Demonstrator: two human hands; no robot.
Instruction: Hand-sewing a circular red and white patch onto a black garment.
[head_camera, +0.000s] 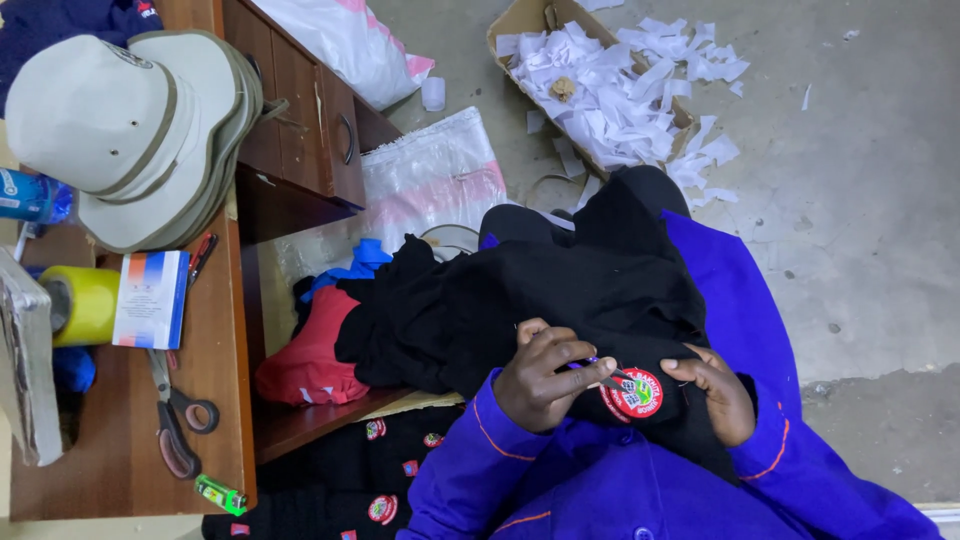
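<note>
A black garment lies over my lap, with a round red, white and green embroidered badge sewn on it. My left hand is closed around a small purple-handled tool whose tip points at the badge. My right hand rests on the black cloth just right of the badge, fingers curled and pinching the fabric. Both my sleeves are blue with orange stitching.
At left a wooden desk holds stacked beige hats, a yellow tape roll, a small box, scissors and a green lighter. Red and blue cloths lie under it. Badged black garments are piled below. A cardboard box of paper scraps sits on the floor.
</note>
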